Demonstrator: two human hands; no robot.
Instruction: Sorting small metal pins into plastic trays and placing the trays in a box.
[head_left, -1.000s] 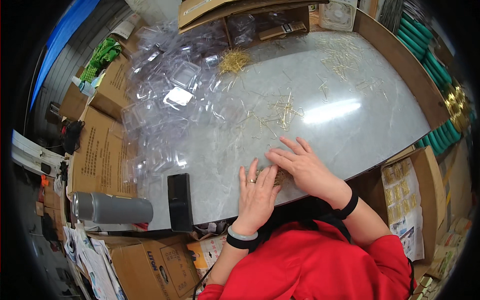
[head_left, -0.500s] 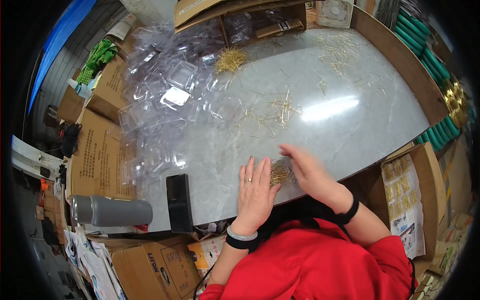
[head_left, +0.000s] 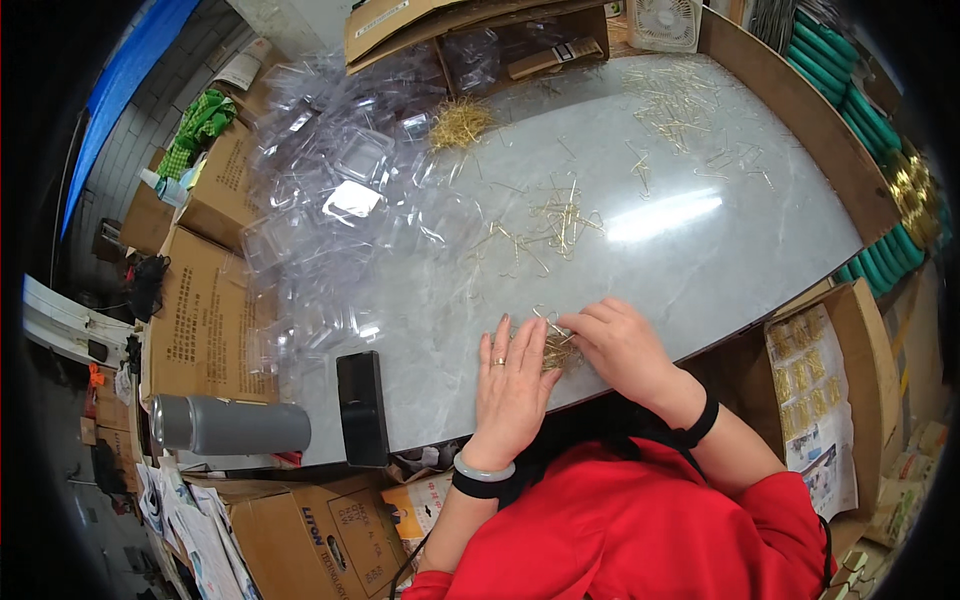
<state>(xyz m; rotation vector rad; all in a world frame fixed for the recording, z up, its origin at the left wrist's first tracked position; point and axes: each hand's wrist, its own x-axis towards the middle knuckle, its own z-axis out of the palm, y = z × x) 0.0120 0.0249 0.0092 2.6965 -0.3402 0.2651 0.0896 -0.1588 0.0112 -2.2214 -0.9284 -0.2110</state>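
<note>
My left hand [head_left: 512,372] lies flat at the near edge of the table, fingers stretched out together, beside a small pile of gold wire hooks [head_left: 558,352]. Part of that pile is hidden under and between my hands. Across from it, my right hand [head_left: 625,350] has its fingers bent and its fingertips closed at one wire hook [head_left: 544,314] that sticks up at the pile's far side. Farther off on the grey table [head_left: 430,320] lie loose wire hooks [head_left: 565,222], scattered and partly crossing.
Clear plastic blister shells [head_left: 340,190] heap up at the left, with a dense gold wire bundle [head_left: 462,124] beside them. A phone [head_left: 362,408] and a grey bottle [head_left: 232,424] lie near the front left edge. A raised board [head_left: 800,120] borders the right side.
My right hand has come down and in to the pile, its spread fingers now bent together at a hook. My left hand stays about where it was.
</note>
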